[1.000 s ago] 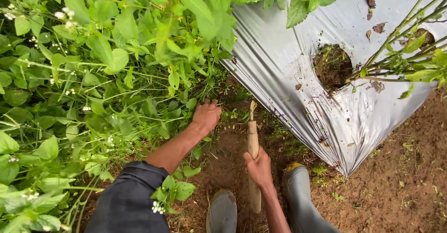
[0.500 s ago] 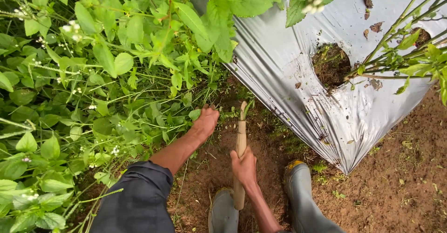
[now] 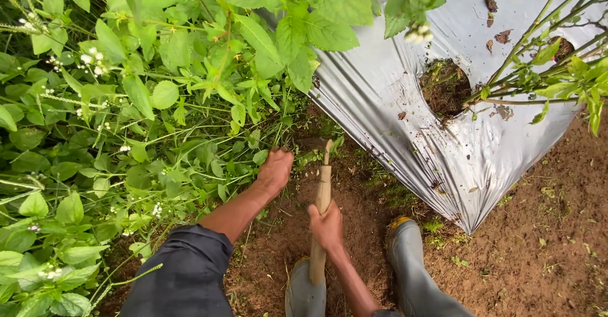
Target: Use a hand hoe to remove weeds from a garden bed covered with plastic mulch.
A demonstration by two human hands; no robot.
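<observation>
Wooden handle [image 3: 323, 196]: one long pale shaft, its long axis running nearly straight away from me, from between my boots up toward the weed edge, tilted a little rightward at the far end; the working end is hidden in soil and stems, so I cannot tell what kind of head it carries. Right hand [image 3: 327, 226]: closed around the shaft near its middle, knuckles up. Left hand [image 3: 275, 170]: well forward and left of the handle, apart from it, fingers curled down into the base of the weeds [image 3: 190, 133] where they meet bare soil [image 3: 367, 228]; whether it clamps stems I cannot tell. The hands are apart, the left nearer the tool's far end. Grey rubber boots [image 3: 411, 260]: flanking the near end of the handle. Silver plastic mulch sheet [image 3: 392, 89]: to the right, just beyond the handle's tip, with a planting hole [image 3: 443, 89].
</observation>
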